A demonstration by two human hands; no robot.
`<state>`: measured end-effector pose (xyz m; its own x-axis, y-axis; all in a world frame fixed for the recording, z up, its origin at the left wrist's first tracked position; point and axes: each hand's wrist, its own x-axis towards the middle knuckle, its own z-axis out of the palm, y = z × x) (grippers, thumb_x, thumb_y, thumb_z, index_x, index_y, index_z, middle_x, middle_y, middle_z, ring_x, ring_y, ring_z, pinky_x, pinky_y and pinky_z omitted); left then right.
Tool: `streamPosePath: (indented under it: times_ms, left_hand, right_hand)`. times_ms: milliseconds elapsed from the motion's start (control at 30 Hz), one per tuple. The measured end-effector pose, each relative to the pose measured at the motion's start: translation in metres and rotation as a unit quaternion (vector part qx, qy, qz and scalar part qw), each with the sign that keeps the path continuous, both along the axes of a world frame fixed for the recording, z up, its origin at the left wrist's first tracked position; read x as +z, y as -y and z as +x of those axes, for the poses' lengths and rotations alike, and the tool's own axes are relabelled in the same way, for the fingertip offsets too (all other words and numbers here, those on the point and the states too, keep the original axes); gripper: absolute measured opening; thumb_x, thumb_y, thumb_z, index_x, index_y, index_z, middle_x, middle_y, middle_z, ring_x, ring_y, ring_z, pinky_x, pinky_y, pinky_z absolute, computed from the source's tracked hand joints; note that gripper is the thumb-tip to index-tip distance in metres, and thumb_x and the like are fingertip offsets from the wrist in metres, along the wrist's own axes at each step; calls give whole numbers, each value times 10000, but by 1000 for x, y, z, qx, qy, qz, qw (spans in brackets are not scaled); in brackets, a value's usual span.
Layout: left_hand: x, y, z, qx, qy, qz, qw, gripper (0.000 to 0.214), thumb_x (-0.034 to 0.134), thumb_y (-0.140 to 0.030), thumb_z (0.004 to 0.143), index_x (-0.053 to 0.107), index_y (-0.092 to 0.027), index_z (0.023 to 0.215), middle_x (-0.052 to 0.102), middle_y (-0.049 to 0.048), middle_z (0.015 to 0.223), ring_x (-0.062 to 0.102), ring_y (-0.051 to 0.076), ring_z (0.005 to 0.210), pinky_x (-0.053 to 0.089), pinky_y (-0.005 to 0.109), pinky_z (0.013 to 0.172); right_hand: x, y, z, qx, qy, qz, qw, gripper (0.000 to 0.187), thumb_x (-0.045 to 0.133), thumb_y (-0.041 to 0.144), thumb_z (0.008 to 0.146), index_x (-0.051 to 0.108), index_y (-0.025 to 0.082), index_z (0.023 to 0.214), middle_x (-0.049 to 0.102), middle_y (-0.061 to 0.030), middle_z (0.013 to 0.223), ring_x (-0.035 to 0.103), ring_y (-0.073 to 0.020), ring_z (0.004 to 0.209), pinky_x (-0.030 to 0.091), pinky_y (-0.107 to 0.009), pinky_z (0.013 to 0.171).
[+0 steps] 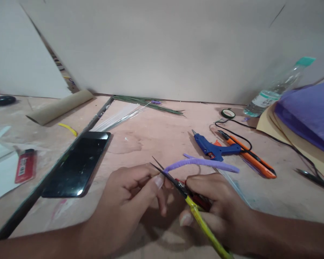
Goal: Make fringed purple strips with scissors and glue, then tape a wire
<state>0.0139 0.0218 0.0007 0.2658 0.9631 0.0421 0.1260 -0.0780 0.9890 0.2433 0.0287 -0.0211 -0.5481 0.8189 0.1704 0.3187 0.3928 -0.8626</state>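
Observation:
My left hand [135, 196] pinches one end of a purple padded strip [199, 162], which curves away to the right with a thin offshoot near its middle. In my right hand [218, 201] is a pair of scissors [180, 187] with dark pointed blades and a yellow handle. The blades are slightly apart and cross the strip's end, close to my left thumb. My fingers hide part of the scissors' other handle, which looks red. Just beyond the strip lies a blue glue gun [213, 145].
An orange utility knife [255, 160], green tape roll [228, 113], bottle [267, 97] and purple sheets [307, 111] lie at right. At left are a phone [77, 165], red lighter [26, 166] and cardboard tube [62, 106]. Clear sticks [121, 118] and green wires [148, 103] lie behind.

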Motion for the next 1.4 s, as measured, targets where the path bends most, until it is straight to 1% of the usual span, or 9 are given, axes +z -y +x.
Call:
streamPosePath:
  times_ms: [100, 200, 333, 467, 600, 867, 1100, 1233, 1400]
  left_hand:
    - [-2, 0, -1, -7, 9, -15, 1000, 441, 594, -269, 1037, 743, -172, 633, 731, -2, 615, 539, 55, 467, 346, 147, 410]
    - [-2, 0, -1, -12, 27, -32, 999, 401, 607, -296, 1049, 761, -180, 698, 722, -12, 593, 514, 55, 455, 338, 146, 406]
    - [-1, 0, -1, -6, 70, -51, 996, 313, 625, -267, 1049, 796, -196, 796, 757, -14, 639, 515, 53, 481, 353, 142, 439]
    - [-2, 0, -1, -8, 75, -50, 996, 334, 633, -277, 1052, 784, -194, 766, 755, -13, 651, 514, 50, 487, 334, 147, 429]
    - [-3, 0, -2, -6, 55, -47, 997, 395, 615, -319, 1077, 768, -186, 737, 738, -11, 636, 534, 53, 491, 342, 154, 426]
    - [0, 2, -1, -20, 28, -18, 999, 409, 602, -276, 1066, 748, -182, 695, 736, -9, 617, 514, 58, 483, 337, 160, 432]
    - [1, -2, 0, -27, 45, -32, 998, 399, 614, -282, 1069, 741, -191, 702, 734, -21, 611, 486, 57, 475, 367, 153, 460]
    - [-2, -3, -1, -34, 56, -42, 997, 351, 627, -299, 1074, 770, -193, 772, 746, -18, 642, 511, 57, 495, 353, 153, 451]
    - [-3, -3, -1, 5, 62, -63, 996, 339, 653, -310, 1062, 760, -170, 773, 741, 0, 695, 502, 57, 496, 334, 169, 434]
  right_hand:
    - [-3, 0, -1, 2, -34, 13, 999, 623, 754, 632, 982, 457, 191, 659, 382, 70, 625, 328, -82, 581, 268, -252, 559]
    - [-5, -1, -1, 7, -54, 31, 998, 590, 795, 569, 976, 458, 189, 676, 373, 80, 629, 318, -70, 573, 262, -234, 552]
    - [-3, -2, 0, -3, -18, 27, 999, 607, 766, 613, 982, 478, 185, 660, 403, 75, 603, 347, -71, 562, 255, -246, 549]
    - [4, -1, 0, -10, 29, 5, 1000, 664, 697, 702, 984, 454, 187, 643, 451, 57, 608, 371, -81, 564, 256, -266, 552]
    - [9, -1, -1, 3, 31, 3, 999, 652, 630, 723, 1013, 535, 180, 664, 456, 56, 610, 372, -86, 563, 270, -272, 560]
    - [5, 0, 1, -2, 31, 1, 1000, 647, 682, 731, 977, 515, 188, 666, 494, 43, 633, 407, -98, 586, 286, -266, 560]
    - [-2, 1, 2, -6, 9, 4, 1000, 640, 743, 694, 958, 513, 182, 650, 432, 60, 618, 361, -86, 575, 279, -258, 560]
    - [-5, 0, 2, -21, 2, 31, 999, 631, 777, 661, 949, 517, 178, 639, 395, 71, 603, 332, -77, 558, 257, -258, 548]
    - [-4, -3, 1, 9, -22, 29, 999, 571, 760, 605, 989, 530, 192, 669, 413, 71, 606, 354, -84, 563, 280, -249, 553]
